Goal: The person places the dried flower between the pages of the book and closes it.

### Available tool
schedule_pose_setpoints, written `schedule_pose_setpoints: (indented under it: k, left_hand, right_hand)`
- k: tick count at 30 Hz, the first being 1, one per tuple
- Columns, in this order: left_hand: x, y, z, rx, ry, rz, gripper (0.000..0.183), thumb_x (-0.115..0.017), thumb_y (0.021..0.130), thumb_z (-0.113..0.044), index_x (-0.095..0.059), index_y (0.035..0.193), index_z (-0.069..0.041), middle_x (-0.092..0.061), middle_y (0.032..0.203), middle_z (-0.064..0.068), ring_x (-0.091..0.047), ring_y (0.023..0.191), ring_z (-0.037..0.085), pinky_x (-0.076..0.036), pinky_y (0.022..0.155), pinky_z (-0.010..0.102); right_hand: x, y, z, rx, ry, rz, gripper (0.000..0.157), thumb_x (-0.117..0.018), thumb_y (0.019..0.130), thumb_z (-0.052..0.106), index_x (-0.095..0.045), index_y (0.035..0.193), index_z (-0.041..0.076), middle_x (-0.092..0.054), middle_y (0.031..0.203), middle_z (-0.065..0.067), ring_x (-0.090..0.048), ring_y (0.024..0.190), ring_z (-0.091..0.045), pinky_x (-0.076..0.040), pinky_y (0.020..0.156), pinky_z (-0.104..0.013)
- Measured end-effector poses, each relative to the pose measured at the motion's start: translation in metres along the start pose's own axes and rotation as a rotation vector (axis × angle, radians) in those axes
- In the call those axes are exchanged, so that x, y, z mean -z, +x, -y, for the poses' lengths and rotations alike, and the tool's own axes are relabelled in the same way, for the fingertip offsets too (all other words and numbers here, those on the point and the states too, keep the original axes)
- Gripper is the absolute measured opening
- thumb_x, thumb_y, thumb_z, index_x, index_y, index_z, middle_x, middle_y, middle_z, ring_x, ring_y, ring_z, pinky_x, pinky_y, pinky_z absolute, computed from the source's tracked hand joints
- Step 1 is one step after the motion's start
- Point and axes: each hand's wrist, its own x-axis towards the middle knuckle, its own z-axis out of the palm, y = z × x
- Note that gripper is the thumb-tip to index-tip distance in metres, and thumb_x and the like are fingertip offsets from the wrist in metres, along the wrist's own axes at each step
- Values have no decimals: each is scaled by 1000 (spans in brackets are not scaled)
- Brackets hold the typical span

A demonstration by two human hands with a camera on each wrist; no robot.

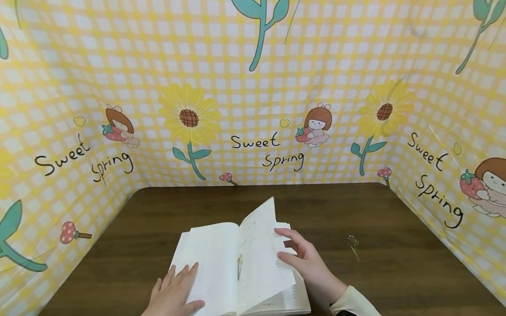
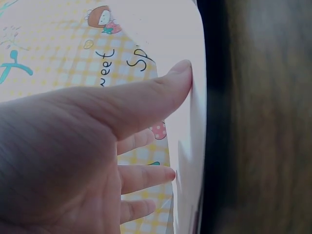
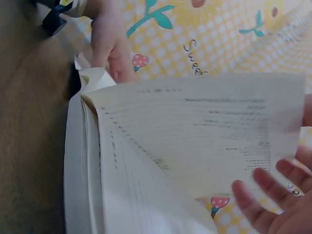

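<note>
An open book lies on the dark wooden table. One of its right-hand pages stands raised and slanted, showing printed text on its back in the right wrist view. My right hand holds this page by its outer edge, thumb on the face toward the gutter, other fingers behind it. Spread over the left-hand side of the book, my left hand rests with straight fingers, thumb on the paper. A small green and yellow plant piece shows beside the gutter.
Right of the book, a thin sprig with small purple flowers lies on the table. Yellow checked cloth with sunflowers and lettering stands around the table's back and sides.
</note>
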Motion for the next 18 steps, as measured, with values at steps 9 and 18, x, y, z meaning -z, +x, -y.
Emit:
schedule_pose_setpoints:
  k: [9,18]
  left_hand:
    - [-3,0,6,-9,-20,-17,88,-79,81,-43,-40,150,-3,-42,148,29,-17,139,60,-11,100,82]
    - [-4,-2,6,-21,3,-49,82,-77,84,-40,-42,149,-4,-43,148,27,-20,140,58,-12,101,81]
  right_hand:
    - [-20,7,8,364,-266,16,33,-61,96,-3,-62,129,-2,-45,147,-22,-50,130,-19,-55,85,-37]
    - [-37,8,15,372,-501,107,23,-62,98,12,-66,120,16,-47,149,-6,-45,136,-26,-40,107,-45]
